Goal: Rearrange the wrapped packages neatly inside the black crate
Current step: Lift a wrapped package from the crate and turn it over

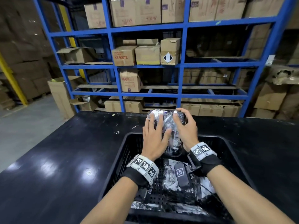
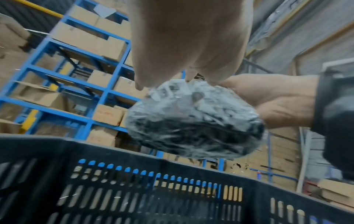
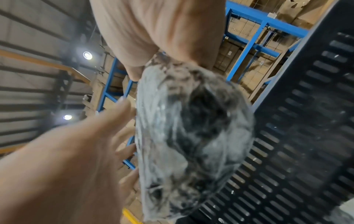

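Observation:
A wrapped package [image 1: 167, 122] of dark contents in clear film is held upright above the far end of the black crate [image 1: 125, 152], between both hands. My left hand [image 1: 153, 136] lies flat against its left face with fingers straight. My right hand [image 1: 184, 125] grips its right side, fingers curled over the top edge. The left wrist view shows the package [image 2: 195, 125] above the crate's slotted wall [image 2: 134, 189], with the right hand [image 2: 277, 103] behind it. The right wrist view shows the package [image 3: 191, 136] blurred, the left hand [image 3: 67, 159] beside it. Other wrapped packages [image 1: 169, 206] lie loosely on the crate floor.
The crate stands on a black table [image 1: 64, 159]. Behind the table's far edge rises a blue shelving rack [image 1: 181, 65] loaded with cardboard boxes [image 1: 124, 55]. More boxes [image 1: 271, 97] are stacked at the right. Grey floor [image 1: 24, 123] lies to the left.

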